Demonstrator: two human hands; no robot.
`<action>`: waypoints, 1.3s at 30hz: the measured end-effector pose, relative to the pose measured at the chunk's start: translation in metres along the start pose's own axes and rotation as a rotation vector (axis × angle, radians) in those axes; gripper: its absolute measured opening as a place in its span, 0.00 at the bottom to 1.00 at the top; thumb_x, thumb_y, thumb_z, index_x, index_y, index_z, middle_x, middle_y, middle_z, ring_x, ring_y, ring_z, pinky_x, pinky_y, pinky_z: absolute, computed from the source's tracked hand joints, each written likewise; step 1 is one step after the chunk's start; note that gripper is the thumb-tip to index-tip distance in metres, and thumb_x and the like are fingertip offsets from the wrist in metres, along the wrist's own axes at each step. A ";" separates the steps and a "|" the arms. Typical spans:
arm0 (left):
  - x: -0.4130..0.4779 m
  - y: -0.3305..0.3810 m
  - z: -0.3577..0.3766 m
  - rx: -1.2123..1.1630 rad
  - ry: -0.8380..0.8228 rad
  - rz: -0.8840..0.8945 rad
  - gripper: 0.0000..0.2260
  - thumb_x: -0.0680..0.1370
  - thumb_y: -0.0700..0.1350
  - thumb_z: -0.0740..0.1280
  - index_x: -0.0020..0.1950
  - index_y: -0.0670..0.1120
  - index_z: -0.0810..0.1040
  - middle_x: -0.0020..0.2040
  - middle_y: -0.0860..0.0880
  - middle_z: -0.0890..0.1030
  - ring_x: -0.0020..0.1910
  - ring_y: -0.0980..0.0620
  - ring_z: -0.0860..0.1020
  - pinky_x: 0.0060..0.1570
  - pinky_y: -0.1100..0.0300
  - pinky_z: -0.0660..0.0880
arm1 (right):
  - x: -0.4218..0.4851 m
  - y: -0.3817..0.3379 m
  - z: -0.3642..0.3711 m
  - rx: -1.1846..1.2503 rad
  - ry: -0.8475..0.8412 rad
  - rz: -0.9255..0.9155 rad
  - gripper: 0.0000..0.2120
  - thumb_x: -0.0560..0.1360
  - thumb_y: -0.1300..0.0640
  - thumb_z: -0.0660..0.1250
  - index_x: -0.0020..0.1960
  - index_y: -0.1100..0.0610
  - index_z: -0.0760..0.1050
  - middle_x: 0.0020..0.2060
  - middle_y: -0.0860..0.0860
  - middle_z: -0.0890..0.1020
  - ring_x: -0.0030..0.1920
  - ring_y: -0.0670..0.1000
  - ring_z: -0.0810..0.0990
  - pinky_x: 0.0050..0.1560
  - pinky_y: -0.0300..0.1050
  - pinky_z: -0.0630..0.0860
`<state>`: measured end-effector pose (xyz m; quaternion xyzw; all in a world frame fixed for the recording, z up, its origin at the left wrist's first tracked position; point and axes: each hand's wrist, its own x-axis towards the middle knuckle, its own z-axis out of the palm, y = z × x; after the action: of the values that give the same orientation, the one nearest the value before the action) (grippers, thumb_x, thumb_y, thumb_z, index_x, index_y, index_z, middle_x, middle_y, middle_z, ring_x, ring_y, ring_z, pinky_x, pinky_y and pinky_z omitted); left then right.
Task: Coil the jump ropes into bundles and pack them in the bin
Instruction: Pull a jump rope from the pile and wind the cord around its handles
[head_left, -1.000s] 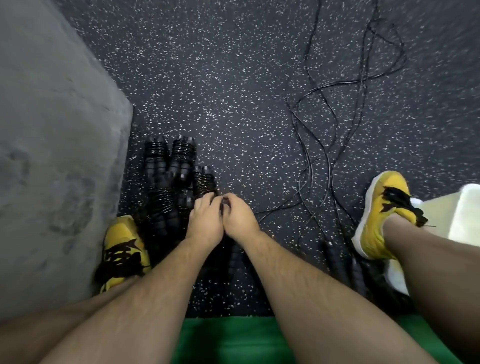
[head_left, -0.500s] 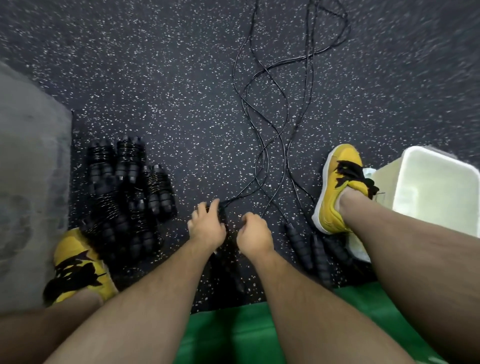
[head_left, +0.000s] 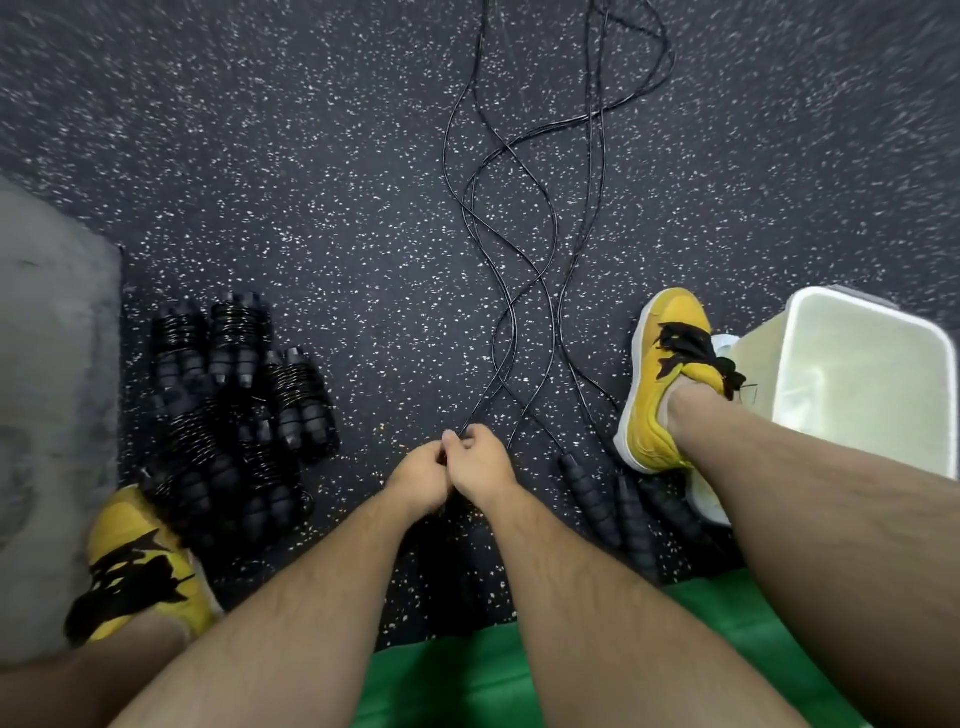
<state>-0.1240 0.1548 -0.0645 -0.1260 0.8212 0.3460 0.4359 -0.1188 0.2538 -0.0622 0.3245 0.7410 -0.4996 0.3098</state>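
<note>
**Next rope in hand, coil not yet begun**

We take the clock from our two hands, which meet low in the middle of the view. The left hand (head_left: 418, 480) and the right hand (head_left: 483, 462) sit knuckle to knuckle, fingers curled inward and pinched on the near end of one black cord (head_left: 483, 402). Whether that rope's grips lie under our palms we cannot tell; the dark patch below the wrists is too murky.

From the pinch the cord runs off toward 12 o'clock and joins the loose ropes (head_left: 511, 312), several strands that weave over one another across the speckled floor (head_left: 311, 208) and pass out of the top of the view. At 9 to 10 o'clock the finished bundles (head_left: 234, 415) lie heaped, cord wound round paired grips, beside our left shoe (head_left: 140, 566). At 4 o'clock a few unwound handles (head_left: 587, 493) lie side by side, near the right shoe (head_left: 660, 384). The pale bin (head_left: 795, 364) stands at 2 o'clock, just behind that shoe, well apart from the heap.

We judge this the start of another coil: some ropes wound, several left, none of the heap packed. The next move calls for one hand to anchor the end while the other draws slack in. We expect the crossings at 12 o'clock to drag neighbouring strands along, so we should pull gently and free our cord first.
</note>
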 end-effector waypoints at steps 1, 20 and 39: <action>-0.003 -0.003 -0.002 -0.101 -0.045 0.013 0.08 0.79 0.47 0.61 0.50 0.56 0.79 0.43 0.49 0.85 0.40 0.49 0.80 0.40 0.55 0.76 | 0.001 -0.007 0.002 0.078 0.012 0.003 0.25 0.82 0.49 0.62 0.73 0.62 0.66 0.55 0.51 0.84 0.59 0.52 0.80 0.65 0.47 0.73; 0.011 0.051 -0.081 -0.908 0.398 0.084 0.12 0.85 0.47 0.57 0.46 0.46 0.75 0.32 0.52 0.74 0.31 0.52 0.70 0.35 0.57 0.70 | -0.023 -0.069 0.015 0.115 0.149 -0.231 0.13 0.75 0.54 0.61 0.33 0.56 0.72 0.27 0.45 0.75 0.30 0.49 0.69 0.32 0.44 0.66; 0.009 0.029 -0.076 -0.802 0.367 0.001 0.13 0.82 0.52 0.64 0.47 0.44 0.80 0.37 0.46 0.84 0.39 0.46 0.81 0.48 0.53 0.77 | -0.025 -0.066 0.020 -0.543 -0.136 -0.524 0.10 0.73 0.58 0.61 0.51 0.55 0.78 0.46 0.56 0.81 0.45 0.59 0.79 0.42 0.47 0.76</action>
<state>-0.1920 0.1253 -0.0291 -0.3441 0.6859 0.6096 0.1991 -0.1536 0.2112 -0.0134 -0.0038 0.8820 -0.3677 0.2947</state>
